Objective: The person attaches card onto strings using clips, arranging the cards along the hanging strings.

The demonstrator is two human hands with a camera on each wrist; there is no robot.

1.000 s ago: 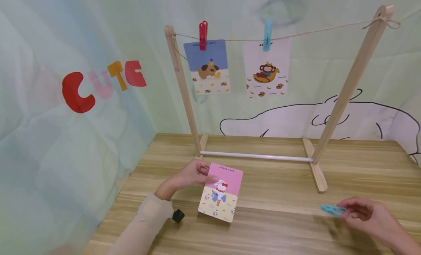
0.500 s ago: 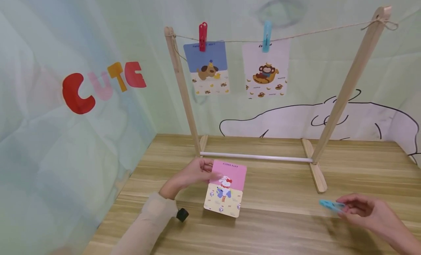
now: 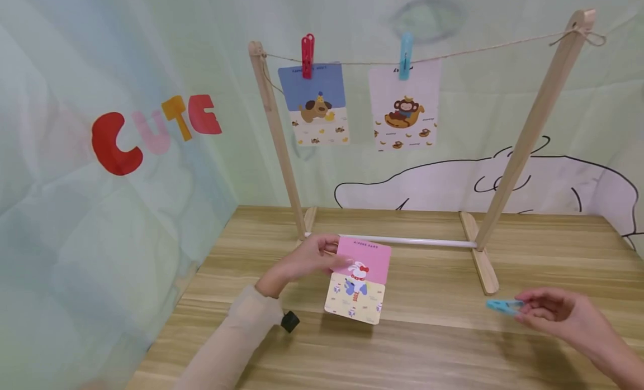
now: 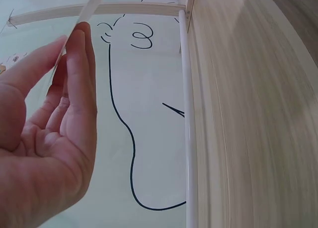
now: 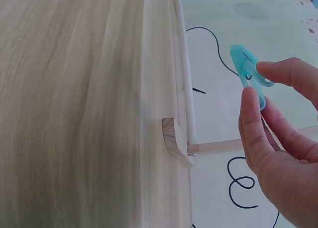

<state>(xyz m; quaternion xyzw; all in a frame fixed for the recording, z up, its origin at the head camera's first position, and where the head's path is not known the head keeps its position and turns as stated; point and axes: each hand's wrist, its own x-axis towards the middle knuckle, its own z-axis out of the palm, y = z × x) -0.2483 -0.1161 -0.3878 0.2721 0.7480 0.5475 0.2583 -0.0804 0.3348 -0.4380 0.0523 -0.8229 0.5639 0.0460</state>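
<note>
My left hand [image 3: 314, 256] pinches the left edge of a pink and yellow rabbit card [image 3: 358, 286], thumb on its face; the left wrist view shows this card [image 4: 92, 7] edge-on between thumb and fingers. On the right, my right hand [image 3: 568, 317] holds a light blue clothespin [image 3: 505, 306] by its handle end, with thumb and fingers on its two arms [image 5: 248, 71]. Ahead, a string [image 3: 483, 48] carries a puppy card [image 3: 317, 108] under a red clothespin [image 3: 307, 57] and a monkey card [image 3: 404, 110] under another blue clothespin [image 3: 405, 57].
The string is tied between a left wooden post [image 3: 276, 138] and a right wooden post [image 3: 535, 133], joined low by a white rod [image 3: 407, 241]. The right post's foot [image 3: 480, 256] sits on the wooden table [image 3: 427, 351]. A printed cloth [image 3: 176, 211] hangs behind and at left.
My left hand has moved the rabbit card right and a little away from me, toward the rack. My right hand has risen slightly with the blue clothespin.
</note>
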